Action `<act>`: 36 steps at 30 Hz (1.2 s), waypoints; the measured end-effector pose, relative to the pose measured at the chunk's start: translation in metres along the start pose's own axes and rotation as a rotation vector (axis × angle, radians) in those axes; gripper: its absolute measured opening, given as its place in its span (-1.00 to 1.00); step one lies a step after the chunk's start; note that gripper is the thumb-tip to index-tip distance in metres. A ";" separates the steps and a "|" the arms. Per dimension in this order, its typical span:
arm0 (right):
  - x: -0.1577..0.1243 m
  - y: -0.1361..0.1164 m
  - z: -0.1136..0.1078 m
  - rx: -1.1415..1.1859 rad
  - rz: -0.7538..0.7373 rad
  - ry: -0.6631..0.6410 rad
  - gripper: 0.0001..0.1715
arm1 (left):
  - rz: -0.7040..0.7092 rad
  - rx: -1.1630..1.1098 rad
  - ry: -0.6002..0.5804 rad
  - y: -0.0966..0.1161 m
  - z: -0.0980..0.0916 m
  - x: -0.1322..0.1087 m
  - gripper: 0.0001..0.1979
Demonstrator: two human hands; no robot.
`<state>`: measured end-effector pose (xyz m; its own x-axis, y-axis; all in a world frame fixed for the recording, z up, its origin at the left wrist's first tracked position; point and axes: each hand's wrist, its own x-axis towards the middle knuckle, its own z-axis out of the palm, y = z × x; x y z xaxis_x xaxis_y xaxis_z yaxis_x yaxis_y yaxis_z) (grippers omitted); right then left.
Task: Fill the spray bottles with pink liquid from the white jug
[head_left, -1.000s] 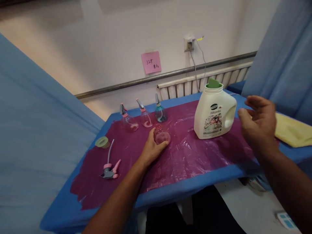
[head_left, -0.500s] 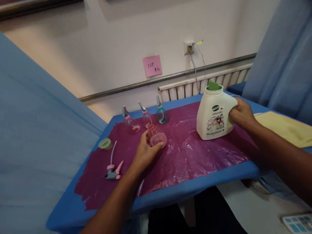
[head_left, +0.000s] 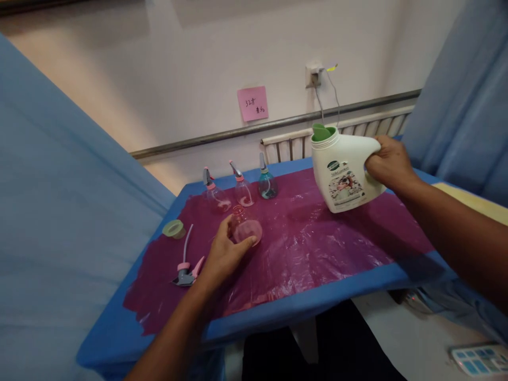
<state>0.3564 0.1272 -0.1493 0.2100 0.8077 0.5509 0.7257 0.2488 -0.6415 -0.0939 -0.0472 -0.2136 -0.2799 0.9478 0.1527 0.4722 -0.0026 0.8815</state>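
Observation:
My left hand is wrapped round a clear pink bottle that has no spray head and leans to the left over the purple sheet. At the right, my right hand grips the handle of a large white jug, raised above the sheet and tilted left. A green spout shows in the jug's open mouth. A loose pink and grey spray head with its tube lies left of my left hand. Near the sheet's left edge is a green cap.
Two clear spray bottles with pink collars and a teal spray bottle stand at the back. Blue curtains hang at both sides. A yellow cloth lies beyond my right forearm.
The white jug has been lifted off the sheet, moved left and tipped to the left in my right hand. The pink bottle leans further left in my left hand.

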 end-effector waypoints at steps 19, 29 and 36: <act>0.015 -0.040 0.047 -0.163 -0.228 -0.295 -0.64 | 0.068 0.129 -0.010 0.034 -0.012 0.011 -0.04; 0.010 -0.067 0.050 -0.402 -0.297 -0.369 -0.64 | 0.168 0.209 -0.045 0.065 -0.025 0.029 -0.09; 0.001 -0.086 0.059 -0.531 -0.333 -0.364 -0.61 | 0.204 0.392 -0.094 0.078 -0.043 0.046 -0.09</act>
<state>0.2558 0.1376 -0.1252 -0.2424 0.8841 0.3995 0.9529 0.2943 -0.0732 -0.1058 -0.0174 -0.1187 -0.0797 0.9654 0.2483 0.7960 -0.0882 0.5988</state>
